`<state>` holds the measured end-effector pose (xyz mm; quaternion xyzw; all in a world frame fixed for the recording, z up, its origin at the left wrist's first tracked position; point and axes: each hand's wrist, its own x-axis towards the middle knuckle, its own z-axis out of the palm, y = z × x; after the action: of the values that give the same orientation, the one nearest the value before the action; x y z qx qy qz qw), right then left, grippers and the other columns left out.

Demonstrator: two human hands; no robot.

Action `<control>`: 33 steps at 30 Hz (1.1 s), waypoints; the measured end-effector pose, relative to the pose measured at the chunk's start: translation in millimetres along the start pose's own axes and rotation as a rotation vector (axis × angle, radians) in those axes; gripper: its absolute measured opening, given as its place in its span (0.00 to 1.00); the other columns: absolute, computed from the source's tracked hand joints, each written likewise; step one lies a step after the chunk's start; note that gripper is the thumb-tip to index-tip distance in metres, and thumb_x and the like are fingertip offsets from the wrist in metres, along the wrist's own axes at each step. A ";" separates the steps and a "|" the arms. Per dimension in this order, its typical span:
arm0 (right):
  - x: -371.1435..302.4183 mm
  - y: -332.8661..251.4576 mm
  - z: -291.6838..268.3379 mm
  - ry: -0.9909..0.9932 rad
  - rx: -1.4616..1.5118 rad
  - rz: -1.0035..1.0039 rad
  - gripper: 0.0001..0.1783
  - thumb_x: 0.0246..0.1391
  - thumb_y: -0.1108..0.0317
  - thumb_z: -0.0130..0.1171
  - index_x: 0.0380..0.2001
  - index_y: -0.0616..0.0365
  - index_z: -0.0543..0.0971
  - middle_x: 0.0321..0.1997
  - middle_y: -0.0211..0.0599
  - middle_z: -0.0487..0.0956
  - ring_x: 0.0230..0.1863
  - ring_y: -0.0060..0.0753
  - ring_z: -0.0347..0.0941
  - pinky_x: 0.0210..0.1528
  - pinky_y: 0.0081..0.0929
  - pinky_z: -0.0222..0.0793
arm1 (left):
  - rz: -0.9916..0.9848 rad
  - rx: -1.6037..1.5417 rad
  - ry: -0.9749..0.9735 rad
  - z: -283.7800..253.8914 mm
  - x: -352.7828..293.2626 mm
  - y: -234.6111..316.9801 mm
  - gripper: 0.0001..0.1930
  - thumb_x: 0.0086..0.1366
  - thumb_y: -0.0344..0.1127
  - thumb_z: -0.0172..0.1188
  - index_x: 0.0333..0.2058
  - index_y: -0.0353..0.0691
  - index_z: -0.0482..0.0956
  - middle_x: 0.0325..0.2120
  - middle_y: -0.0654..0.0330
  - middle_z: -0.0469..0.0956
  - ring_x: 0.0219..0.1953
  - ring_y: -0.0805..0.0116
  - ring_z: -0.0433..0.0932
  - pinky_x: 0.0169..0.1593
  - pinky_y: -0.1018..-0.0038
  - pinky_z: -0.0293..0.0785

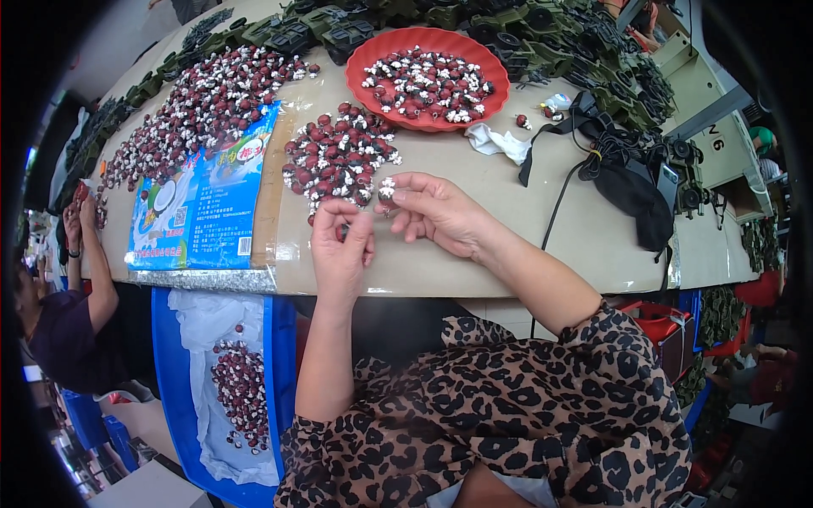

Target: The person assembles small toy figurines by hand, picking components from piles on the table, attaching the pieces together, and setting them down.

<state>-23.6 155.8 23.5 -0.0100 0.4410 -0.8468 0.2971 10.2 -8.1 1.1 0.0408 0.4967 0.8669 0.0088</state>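
My right hand (pixel 436 212) pinches a small red-and-white figure (pixel 387 190) between thumb and fingertips, just above the table. Close beside it, my left hand (pixel 341 250) is closed, its thumb and fingers pressed together; a bit of something dark shows between them, too small to name. Just beyond my hands lies a loose pile of similar red, white and black figures (pixel 334 157). Behind that pile, a red scalloped bowl (pixel 356 72) holds many more of them.
A blue printed cardboard sheet (pixel 216 212) lies at left, near a larger heap of figures (pixel 203 102). Green toy vehicles (pixel 542 34) line the back. Tissue (pixel 498 142), cables and a black bag (pixel 627 199) lie at right. A blue lined crate (pixel 275 381) stands below left; a co-worker (pixel 63 326) sits far left.
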 end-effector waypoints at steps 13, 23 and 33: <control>-7.2 -1.1 4.6 0.030 -0.197 -0.017 0.12 0.52 0.63 0.51 0.35 0.60 0.71 0.28 0.30 0.73 0.21 0.14 0.68 0.17 0.10 0.64 | 0.098 0.428 0.042 8.9 -1.3 -5.0 0.11 0.55 0.27 0.55 0.38 0.34 0.72 0.25 0.68 0.68 0.28 0.84 0.63 0.33 0.88 0.60; -5.8 2.3 -1.7 -0.066 -0.094 0.141 0.11 0.53 0.64 0.49 0.32 0.62 0.70 0.26 0.34 0.75 0.18 0.14 0.68 0.18 0.09 0.65 | 0.047 0.287 0.050 10.8 -2.6 1.6 0.09 0.59 0.31 0.51 0.38 0.35 0.72 0.23 0.68 0.69 0.18 0.86 0.61 0.19 0.89 0.55; -4.6 5.4 -5.0 -0.133 -0.017 0.228 0.12 0.54 0.63 0.47 0.31 0.63 0.71 0.26 0.36 0.76 0.18 0.15 0.68 0.19 0.11 0.65 | 0.060 0.185 0.066 8.0 -1.3 -3.0 0.06 0.59 0.31 0.52 0.33 0.36 0.72 0.18 0.68 0.70 0.16 0.86 0.60 0.17 0.88 0.52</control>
<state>-18.6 159.4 17.4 -0.0186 0.4257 -0.8012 0.4201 12.1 0.2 2.4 0.0279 0.5732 0.8181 -0.0373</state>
